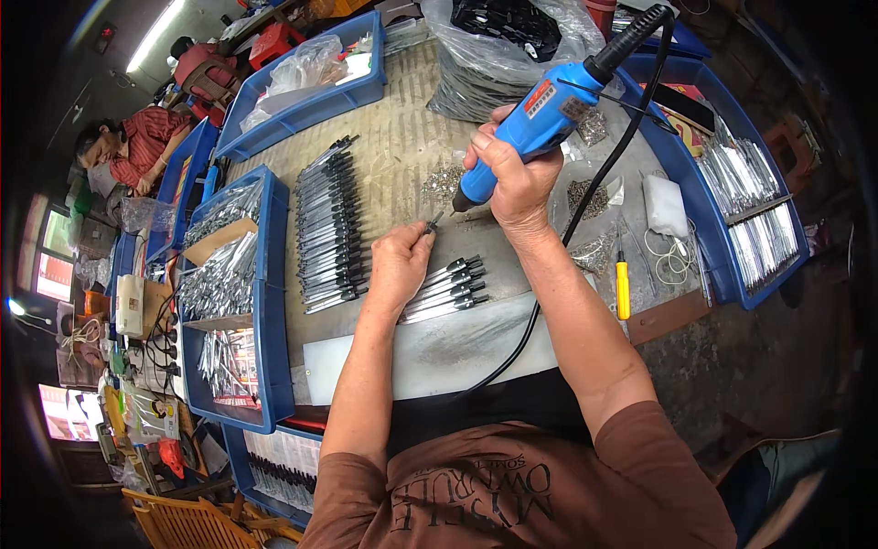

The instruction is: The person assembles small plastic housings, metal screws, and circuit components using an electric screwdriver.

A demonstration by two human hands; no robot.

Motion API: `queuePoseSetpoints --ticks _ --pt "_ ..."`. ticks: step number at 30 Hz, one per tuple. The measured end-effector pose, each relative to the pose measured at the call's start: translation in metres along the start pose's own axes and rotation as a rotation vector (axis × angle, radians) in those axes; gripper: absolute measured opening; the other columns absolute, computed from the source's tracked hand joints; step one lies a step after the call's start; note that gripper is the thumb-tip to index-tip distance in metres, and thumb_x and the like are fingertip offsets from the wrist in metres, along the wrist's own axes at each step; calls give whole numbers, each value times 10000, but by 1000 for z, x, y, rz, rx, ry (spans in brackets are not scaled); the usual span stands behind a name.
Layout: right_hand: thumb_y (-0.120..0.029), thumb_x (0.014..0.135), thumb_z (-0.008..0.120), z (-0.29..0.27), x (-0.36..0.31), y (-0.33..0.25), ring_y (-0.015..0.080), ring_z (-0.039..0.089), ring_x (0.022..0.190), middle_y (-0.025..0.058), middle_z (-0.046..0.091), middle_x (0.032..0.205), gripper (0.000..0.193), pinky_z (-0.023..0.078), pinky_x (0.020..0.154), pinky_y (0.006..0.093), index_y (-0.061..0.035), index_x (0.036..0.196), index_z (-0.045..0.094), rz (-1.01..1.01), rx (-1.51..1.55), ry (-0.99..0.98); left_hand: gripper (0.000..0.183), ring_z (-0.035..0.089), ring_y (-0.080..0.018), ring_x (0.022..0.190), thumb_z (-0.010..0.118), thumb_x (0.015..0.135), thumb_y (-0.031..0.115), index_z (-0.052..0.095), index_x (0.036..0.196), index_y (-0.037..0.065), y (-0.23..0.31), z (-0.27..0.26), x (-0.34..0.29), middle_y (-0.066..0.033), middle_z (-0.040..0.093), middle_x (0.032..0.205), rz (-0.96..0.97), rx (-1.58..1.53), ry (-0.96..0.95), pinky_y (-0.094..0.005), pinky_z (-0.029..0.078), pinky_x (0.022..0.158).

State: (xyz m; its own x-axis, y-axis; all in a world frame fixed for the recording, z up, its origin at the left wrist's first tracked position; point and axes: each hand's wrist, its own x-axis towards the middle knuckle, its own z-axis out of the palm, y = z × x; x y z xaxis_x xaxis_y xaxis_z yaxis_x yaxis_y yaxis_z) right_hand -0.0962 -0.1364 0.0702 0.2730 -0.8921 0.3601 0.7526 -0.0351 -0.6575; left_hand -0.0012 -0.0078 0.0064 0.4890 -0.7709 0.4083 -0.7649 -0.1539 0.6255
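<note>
My right hand [518,176] is wrapped round a blue electric screwdriver [540,112], its dark tip slanting down over the table and its black cord trailing to the front. Just left of that tip, my left hand [401,263] pinches a slim metal piece [433,222]; only its dark end shows past the fingers. A small gap lies between this end and the screwdriver tip. Below my left hand lies a short row of metal rods with black ends [446,295]. A longer row of similar rods [329,224] lies to the left.
Small metal parts [444,186] are heaped beyond my hands. A yellow-handled screwdriver [623,288] lies right. Blue bins of metal strips flank the table, one left [277,302], one right [732,265]. A plastic bag [476,87] stands at the back. A person [151,146] sits far left.
</note>
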Motion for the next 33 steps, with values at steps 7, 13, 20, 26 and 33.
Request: queuePoseSetpoints --ticks 7,13,20,26,33 --pt "-15 667 614 4 1 -4 119 527 507 52 528 659 278 437 469 247 28 902 472 29 -18 -20 148 478 -159 538 596 742 64 585 842 -44 5 -8 2 -141 525 621 -32 -56 -16 -276 404 543" --pt "-57 664 593 9 1 -17 147 518 471 75 530 640 251 427 455 265 29 871 478 55 -194 -18 201 439 -86 539 608 760 89 588 897 -56 4 -11 0 -62 506 584 -46 -183 -14 -244 390 522" --pt "-83 662 616 8 -10 -57 118 489 442 44 506 626 268 400 411 243 11 861 462 260 -443 -181 147 367 -21 532 591 783 57 611 892 -40 11 -22 -5 70 462 596 -169 -433 -38 -178 309 468" --pt "-187 645 646 -15 -22 -70 115 504 467 29 503 605 286 412 438 250 -17 805 481 382 -750 -291 191 482 -76 591 603 762 95 605 897 -40 37 -43 -14 -62 564 649 -173 -486 -82 -225 398 545" --pt "-284 640 656 -26 -44 -75 125 507 475 67 518 646 483 416 458 278 -1 970 445 524 -1129 -454 115 340 -8 533 573 797 62 612 859 -27 46 -44 -38 76 443 599 -163 -627 -58 -174 271 454"
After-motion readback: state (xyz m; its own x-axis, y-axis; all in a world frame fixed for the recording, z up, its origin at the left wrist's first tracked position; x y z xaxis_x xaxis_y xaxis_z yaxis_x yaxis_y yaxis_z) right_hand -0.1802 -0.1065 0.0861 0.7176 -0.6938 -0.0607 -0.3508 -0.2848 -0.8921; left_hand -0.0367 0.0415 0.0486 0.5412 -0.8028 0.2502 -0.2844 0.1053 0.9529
